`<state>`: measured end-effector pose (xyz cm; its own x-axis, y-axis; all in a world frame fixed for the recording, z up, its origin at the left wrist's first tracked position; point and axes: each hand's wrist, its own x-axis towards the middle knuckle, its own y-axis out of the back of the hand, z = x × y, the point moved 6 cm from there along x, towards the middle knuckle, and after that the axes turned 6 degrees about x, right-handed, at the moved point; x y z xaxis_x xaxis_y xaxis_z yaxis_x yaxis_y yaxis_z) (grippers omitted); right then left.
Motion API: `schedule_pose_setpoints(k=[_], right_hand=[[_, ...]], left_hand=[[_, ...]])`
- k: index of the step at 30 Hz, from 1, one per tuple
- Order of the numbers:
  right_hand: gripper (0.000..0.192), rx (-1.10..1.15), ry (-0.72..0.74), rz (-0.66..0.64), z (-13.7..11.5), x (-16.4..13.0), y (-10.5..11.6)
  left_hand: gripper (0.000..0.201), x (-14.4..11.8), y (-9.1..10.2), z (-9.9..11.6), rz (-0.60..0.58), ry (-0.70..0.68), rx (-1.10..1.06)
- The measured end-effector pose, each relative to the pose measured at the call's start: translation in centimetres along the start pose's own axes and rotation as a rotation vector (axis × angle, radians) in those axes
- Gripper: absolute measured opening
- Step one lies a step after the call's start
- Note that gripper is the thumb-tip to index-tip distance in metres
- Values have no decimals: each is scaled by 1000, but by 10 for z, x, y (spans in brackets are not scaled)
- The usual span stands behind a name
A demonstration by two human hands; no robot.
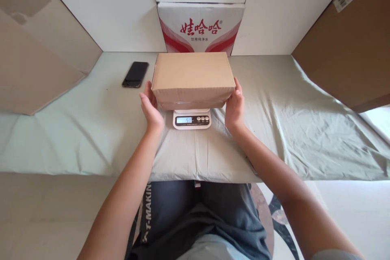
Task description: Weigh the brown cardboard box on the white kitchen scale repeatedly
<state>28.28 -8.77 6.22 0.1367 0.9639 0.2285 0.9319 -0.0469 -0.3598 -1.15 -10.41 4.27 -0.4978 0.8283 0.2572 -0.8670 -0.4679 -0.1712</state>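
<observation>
A closed brown cardboard box [192, 74] rests on a small white digital scale [191, 119] whose display is lit. My left hand [150, 107] presses flat against the box's left end. On the opposite end my right hand [234, 107] does the same, so both hands grip the box by its sides. Scale and box sit on a pale green cloth [91, 130] that covers the table.
A black phone [135, 74] lies on the cloth to the left of the box. A white carton with red print [201, 27] stands behind it. Large brown cardboard sheets lean at the left [36, 44] and right [350, 48].
</observation>
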Motion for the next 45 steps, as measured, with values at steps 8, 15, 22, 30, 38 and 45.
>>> schedule_pose_setpoints(k=[8,15,22,30,38,45], right_hand=[[62,0,-23,-24,13,3,0],[61,37,0,-39,16,5,0],[65,19,-54,1,24,8,5],[54,17,-52,-33,25,10,2],[54,65,-66,-27,23,10,-1],[44,123,-94,13,27,9,1]], left_hand=[[90,5,0,-10,7,20,-7],[90,7,-2,-10,2,2,-25],[94,8,-3,-11,-18,-26,2],[96,8,-1,-12,7,-22,12],[99,8,-2,-12,1,-21,13],[98,5,-4,-7,23,2,-14]])
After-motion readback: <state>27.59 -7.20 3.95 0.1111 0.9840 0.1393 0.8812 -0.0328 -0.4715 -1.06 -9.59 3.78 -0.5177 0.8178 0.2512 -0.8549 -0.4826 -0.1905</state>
